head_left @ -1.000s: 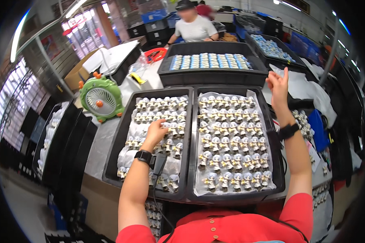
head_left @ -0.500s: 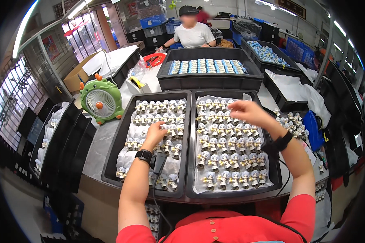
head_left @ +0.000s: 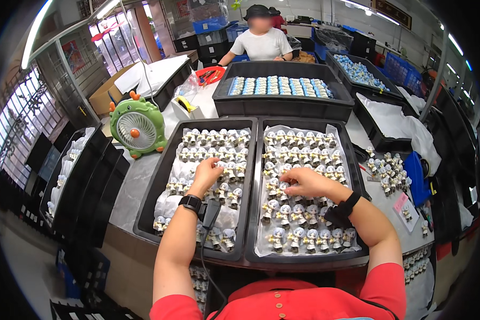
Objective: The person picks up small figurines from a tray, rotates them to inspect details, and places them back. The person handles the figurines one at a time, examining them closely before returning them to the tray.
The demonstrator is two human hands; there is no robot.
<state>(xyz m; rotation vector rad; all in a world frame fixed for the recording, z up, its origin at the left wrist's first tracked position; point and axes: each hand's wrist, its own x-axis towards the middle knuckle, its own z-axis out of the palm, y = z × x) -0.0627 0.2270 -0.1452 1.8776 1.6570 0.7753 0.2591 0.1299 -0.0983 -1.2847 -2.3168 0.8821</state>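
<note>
The left hand (head_left: pixel 208 172) was half curled, thumb and fingertips close together at the figurines (head_left: pixel 233 198) in the left tray (head_left: pixel 157 194); whether it gripped one could not be told. The right hand (head_left: pixel 303 184), half open with bent fingers, was over the middle rows of figurines in the right tray (head_left: pixel 356 176); any hold there was hidden. Both trays sat side by side on the table (head_left: pixel 133 192). A framed wall sign (head_left: pixel 393 12) bore characters; writing on a pink slip (head_left: pixel 400 202) was too small to read.
</note>
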